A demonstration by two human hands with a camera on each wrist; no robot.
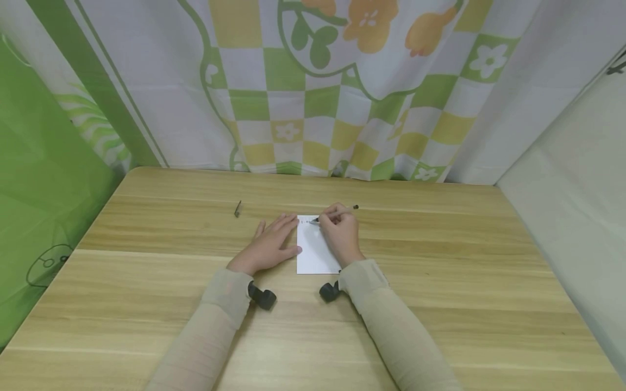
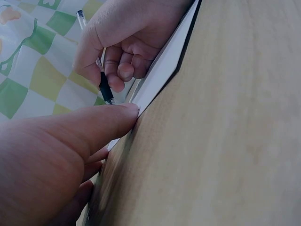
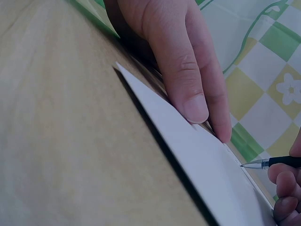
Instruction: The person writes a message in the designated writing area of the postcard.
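A white notepad (image 1: 315,255) lies on the wooden table, with a short row of small marks along its top edge. My right hand (image 1: 340,232) pinches a pen (image 1: 342,212) with a clear barrel and black grip; in the right wrist view the pen's tip (image 3: 249,165) meets the paper near that edge. Flat on the pad's left side rests my left hand (image 1: 268,244), its thumb (image 2: 120,115) on the border of the sheet and its other fingers spread along the table and pad edge. The left hand holds nothing.
A dark pen cap (image 1: 237,209) lies on the table (image 1: 171,217) beyond the left hand. Behind the far table edge hangs a checked green, yellow and white curtain (image 1: 323,108). Black wrist devices (image 1: 262,297) sit at both cuffs.
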